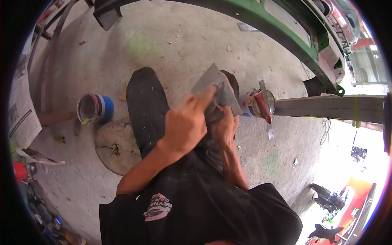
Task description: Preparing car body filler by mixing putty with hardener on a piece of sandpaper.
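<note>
A flat grey square sheet (207, 78), smeared in its middle, is tilted above my knees. My right hand (224, 128) grips its near edge, with the thumb on top. Over its face lies my left hand (185, 124), the fingers curled and one or two pointing onto the smeared patch. Whatever is pinched in those fingers, if anything, is hidden. To the right stands an open tin (248, 104), with a red-brown handled tool (263, 107) with a metal blade across its top. An open blue tin (107, 109) is off to the left.
A green metal frame (245, 18) arches across the far side, down to a grey beam (326, 107) at the right. Beside my left leg sits a round wooden-looking block (116, 147). Newspaper (22, 110) hangs at the left edge. Small debris dots the concrete floor (179, 49).
</note>
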Action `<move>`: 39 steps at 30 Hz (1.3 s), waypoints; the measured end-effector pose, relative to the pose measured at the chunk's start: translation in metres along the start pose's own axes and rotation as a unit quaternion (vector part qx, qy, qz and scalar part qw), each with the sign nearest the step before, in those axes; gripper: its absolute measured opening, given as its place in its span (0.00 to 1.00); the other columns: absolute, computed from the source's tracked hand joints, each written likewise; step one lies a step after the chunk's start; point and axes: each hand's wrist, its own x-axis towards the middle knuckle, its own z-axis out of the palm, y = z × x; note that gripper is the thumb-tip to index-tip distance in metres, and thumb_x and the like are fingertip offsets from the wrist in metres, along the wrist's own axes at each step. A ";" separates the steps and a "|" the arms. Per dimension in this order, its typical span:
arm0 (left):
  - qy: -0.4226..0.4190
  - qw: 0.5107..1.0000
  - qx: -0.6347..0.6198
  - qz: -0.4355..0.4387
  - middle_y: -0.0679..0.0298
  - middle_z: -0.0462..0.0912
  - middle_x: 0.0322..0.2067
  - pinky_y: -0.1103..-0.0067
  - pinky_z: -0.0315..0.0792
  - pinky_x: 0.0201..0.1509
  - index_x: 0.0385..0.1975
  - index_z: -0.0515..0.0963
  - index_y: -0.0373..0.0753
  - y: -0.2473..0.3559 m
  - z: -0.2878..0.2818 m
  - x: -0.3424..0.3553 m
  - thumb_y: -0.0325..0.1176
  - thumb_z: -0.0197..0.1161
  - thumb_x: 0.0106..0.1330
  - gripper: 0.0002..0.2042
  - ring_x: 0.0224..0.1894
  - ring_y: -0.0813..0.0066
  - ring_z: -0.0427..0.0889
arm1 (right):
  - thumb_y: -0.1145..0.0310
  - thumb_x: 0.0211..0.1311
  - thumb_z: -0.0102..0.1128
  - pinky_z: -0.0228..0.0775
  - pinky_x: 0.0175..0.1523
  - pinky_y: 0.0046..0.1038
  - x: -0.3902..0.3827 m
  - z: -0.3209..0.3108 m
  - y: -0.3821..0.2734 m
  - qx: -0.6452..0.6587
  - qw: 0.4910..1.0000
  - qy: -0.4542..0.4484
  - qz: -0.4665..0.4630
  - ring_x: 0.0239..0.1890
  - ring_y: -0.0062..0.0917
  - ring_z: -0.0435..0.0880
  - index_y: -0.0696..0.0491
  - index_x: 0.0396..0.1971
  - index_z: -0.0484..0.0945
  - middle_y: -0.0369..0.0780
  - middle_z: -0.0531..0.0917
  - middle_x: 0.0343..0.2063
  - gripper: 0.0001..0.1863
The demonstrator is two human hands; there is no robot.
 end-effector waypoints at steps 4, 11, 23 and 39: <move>0.015 0.999 0.029 -0.013 0.59 0.82 0.41 0.70 0.79 0.38 0.59 0.71 0.34 -0.013 -0.001 0.012 0.20 0.61 0.47 0.31 0.42 0.59 0.81 | 0.71 0.55 0.43 0.53 0.68 0.24 -0.006 0.008 0.001 0.026 0.999 -0.031 -0.037 0.64 0.27 0.66 0.63 0.66 0.61 0.42 0.69 0.62 0.35; 0.014 1.000 0.016 0.019 0.59 0.82 0.40 0.70 0.79 0.36 0.59 0.70 0.34 -0.006 0.003 -0.005 0.20 0.61 0.48 0.31 0.40 0.58 0.81 | 0.73 0.56 0.45 0.58 0.64 0.24 -0.003 -0.018 0.020 -0.136 0.990 -0.008 -0.023 0.60 0.26 0.69 0.61 0.64 0.66 0.41 0.74 0.59 0.31; -0.007 1.000 -0.011 0.013 0.55 0.83 0.45 0.69 0.78 0.44 0.57 0.73 0.34 -0.002 0.001 0.003 0.16 0.58 0.44 0.32 0.38 0.57 0.82 | 0.70 0.65 0.43 0.68 0.52 0.26 -0.004 -0.018 0.023 0.016 0.999 0.017 0.031 0.47 0.24 0.76 0.60 0.55 0.72 0.38 0.79 0.44 0.21; 0.028 0.999 -0.024 0.006 0.54 0.82 0.36 0.66 0.75 0.37 0.58 0.74 0.38 0.002 -0.001 -0.009 0.16 0.59 0.47 0.32 0.36 0.54 0.81 | 0.70 0.63 0.43 0.58 0.66 0.29 -0.003 -0.008 -0.004 -0.050 0.996 -0.063 0.029 0.63 0.27 0.67 0.59 0.69 0.58 0.40 0.70 0.62 0.32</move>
